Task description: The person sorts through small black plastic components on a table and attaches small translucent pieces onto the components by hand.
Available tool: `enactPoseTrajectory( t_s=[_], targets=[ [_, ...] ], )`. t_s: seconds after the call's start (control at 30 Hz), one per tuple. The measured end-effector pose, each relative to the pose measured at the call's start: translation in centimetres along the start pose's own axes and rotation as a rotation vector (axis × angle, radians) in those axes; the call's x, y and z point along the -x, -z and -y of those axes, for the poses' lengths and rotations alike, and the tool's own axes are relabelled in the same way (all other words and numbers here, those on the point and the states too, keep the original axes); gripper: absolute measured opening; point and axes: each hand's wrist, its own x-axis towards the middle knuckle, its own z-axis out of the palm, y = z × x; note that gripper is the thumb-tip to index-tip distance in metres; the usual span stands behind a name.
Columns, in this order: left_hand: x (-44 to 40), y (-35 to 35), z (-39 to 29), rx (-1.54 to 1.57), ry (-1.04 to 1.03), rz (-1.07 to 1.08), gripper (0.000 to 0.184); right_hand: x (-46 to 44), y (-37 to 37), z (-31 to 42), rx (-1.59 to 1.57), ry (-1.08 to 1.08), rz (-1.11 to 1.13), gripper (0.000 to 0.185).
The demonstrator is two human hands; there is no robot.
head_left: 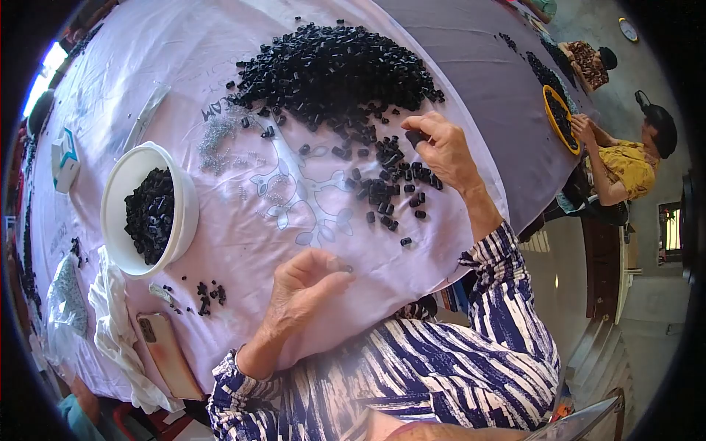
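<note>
My right hand [450,154] pinches a small black cylindrical piece [415,137] between thumb and fingers, at the edge of the loose black pieces. Lower and to the left, my left hand [305,287] is closed in a pinch above the cloth. Something tiny and greyish shows at its fingertips, too small to name. A large heap of black cylindrical pieces [331,73] lies at the far side, and a looser scatter [382,191] spreads toward me from it. Left of the heap is a patch of tiny silvery bits [218,147].
A white bowl [188,213] with black pieces stands on the pale tablecloth [243,235]. Near it lie small black bits [208,295], a phone [169,356], a plastic bag [68,298] and a tissue pack [65,160]. Rightward, another person [625,169] handles a yellow basket [549,110].
</note>
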Motion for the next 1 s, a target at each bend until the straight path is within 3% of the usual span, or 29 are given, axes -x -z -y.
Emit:
enactPoseTrajectory(
  t_s=[0.13, 0.33, 0.53, 0.63, 0.73, 0.83, 0.87, 1.0],
  targets=[
    [0.0, 0.0, -0.3, -0.009, 0.024, -0.018, 0.015, -0.1, -1.1, -1.1, 0.081, 0.069, 0.067, 0.034],
    [0.2, -0.1, -0.5, -0.004, 0.037, -0.028, 0.015, -0.1, -1.6, -2.1, -0.125, -0.021, 0.142, 0.036],
    [0.2, -0.3, -0.8, -0.02, 0.059, -0.041, 0.016, 0.0, -2.0, -1.9, 0.033, 0.054, 0.097, 0.025],
    [0.4, -0.8, -1.3, -0.035, 0.077, -0.064, 0.015, 0.1, -2.2, -1.6, 0.285, 0.254, -0.056, 0.023],
    [0.2, -0.4, -1.0, -0.054, 0.037, -0.037, 0.013, 0.8, -1.9, -0.2, 0.079, 0.188, -0.125, 0.028],
    [0.2, -0.2, -1.2, 0.028, 0.046, -0.077, 0.011, 2.6, -1.0, 4.6, -0.237, 0.082, 0.088, 0.034],
    [0.1, 0.0, -0.8, 0.018, 0.011, -0.065, 0.011, 3.7, -1.8, 4.7, -0.445, -0.053, 0.222, 0.037],
    [-0.2, 0.1, -0.4, 0.087, -0.093, -0.086, 0.008, 6.3, -2.3, 8.9, -0.979, -0.318, 0.493, 0.029]
  ],
)
